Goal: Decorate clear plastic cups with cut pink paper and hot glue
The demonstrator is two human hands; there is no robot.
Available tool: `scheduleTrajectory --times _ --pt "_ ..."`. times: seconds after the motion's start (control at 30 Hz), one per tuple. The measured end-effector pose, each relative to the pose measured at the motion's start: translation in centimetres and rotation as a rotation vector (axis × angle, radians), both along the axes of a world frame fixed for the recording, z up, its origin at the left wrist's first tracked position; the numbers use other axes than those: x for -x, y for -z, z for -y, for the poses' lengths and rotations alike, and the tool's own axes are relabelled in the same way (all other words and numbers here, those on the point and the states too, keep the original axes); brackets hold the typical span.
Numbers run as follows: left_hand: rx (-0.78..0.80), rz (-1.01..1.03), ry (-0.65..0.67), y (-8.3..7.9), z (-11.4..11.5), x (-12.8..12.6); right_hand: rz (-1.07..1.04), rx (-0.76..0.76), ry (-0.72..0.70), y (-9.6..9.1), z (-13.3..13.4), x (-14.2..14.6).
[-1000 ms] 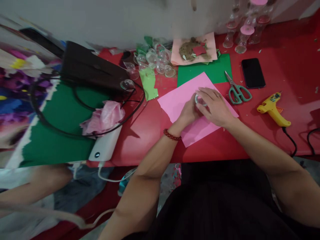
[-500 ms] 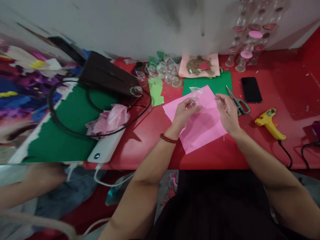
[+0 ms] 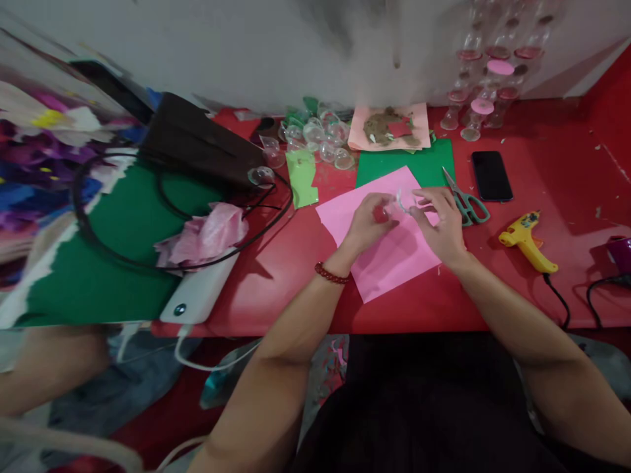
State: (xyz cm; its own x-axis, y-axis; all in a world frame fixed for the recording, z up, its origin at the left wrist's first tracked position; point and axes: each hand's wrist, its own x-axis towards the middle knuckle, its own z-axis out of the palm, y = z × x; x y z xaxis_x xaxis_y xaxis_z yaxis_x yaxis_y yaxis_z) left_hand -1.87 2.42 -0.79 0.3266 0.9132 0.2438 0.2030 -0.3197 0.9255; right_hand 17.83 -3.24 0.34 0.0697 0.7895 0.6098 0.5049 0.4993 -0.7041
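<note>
A small clear plastic cup is held sideways above a pink paper sheet. My left hand wraps its thumb and fingers round the cup's left end. From the other side, the thumb and fingertips of my right hand close on its right end. Its exact shape is hard to make out, being see-through and partly covered by my fingers. Grey-handled scissors lie just beyond my right hand, partly on a green sheet that reaches under the pink one.
Clear plastic cups are heaped at the back. Stacked cup shapes stand at the wall. A phone and a yellow glue gun lie right. Left are a dark box, black cable, power bank and another person's arm.
My right hand has moved left and now closes on the cup, where it was apart and open before. The cup has tipped from upright towards my right hand. The view has shifted slightly.
</note>
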Motion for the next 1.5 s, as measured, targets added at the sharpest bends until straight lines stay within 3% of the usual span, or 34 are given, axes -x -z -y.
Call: scheduleTrajectory --times 0.3,0.43,0.57,0.77,0.97,1.13,1.5 --pt "0.159 0.022 0.321 -0.7 0.8 0.1 0.152 0.016 -0.054 -1.7 -0.3 -1.5" --pt "0.166 0.054 0.410 0.0 1.4 -0.9 0.290 0.008 -0.064 -2.2 0.3 -1.4" --pt "0.146 0.056 0.454 0.6 1.1 -1.3 0.423 0.117 0.043 -3.0 1.3 -0.8" --pt "0.120 0.180 0.466 -0.7 1.9 -1.2 0.532 0.243 0.179 -3.9 1.7 0.0" --pt "0.064 0.213 0.434 -0.4 2.6 -2.1 0.574 0.059 0.062 -3.4 0.9 -0.1" --pt "0.084 0.204 0.452 -0.3 2.3 -2.1 0.650 0.066 0.018 -3.9 0.5 -0.1" --pt "0.075 0.132 0.437 -0.4 2.1 -2.5 0.153 0.246 0.053 -3.3 -0.2 0.1"
